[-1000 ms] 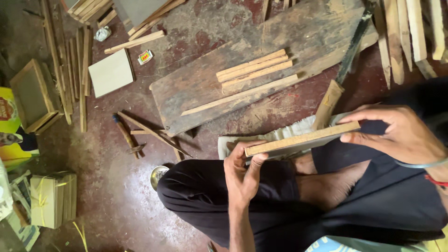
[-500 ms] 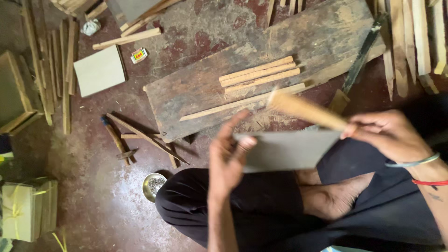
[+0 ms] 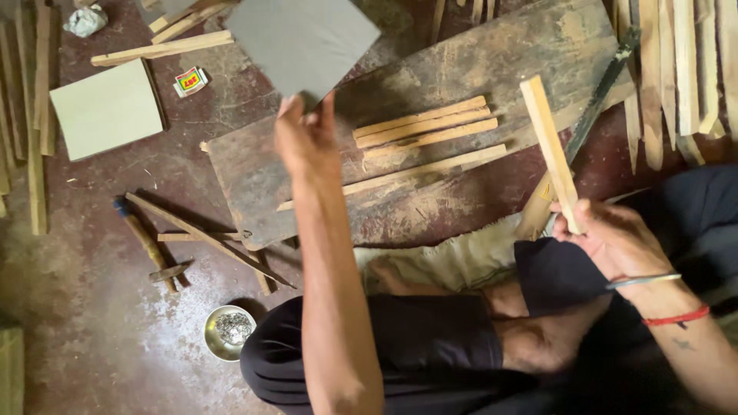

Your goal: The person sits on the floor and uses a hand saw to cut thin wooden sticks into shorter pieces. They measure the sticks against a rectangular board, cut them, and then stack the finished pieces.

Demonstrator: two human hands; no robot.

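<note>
Worn floor [image 3: 92, 253] carries plank [image 3: 430, 84], sticks [image 3: 427, 127], bowl [image 3: 228, 330].

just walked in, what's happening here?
A person sits cross-legged on the floor doing woodwork by hand. The left hand holds a flat grey square panel out at arm's length, above the worn wooden board. The right hand grips a pale wooden strip near its lower end, tilted upward. A few more cut strips lie side by side on the board. A hammer and a small metal bowl sit on the floor to the left.
</note>
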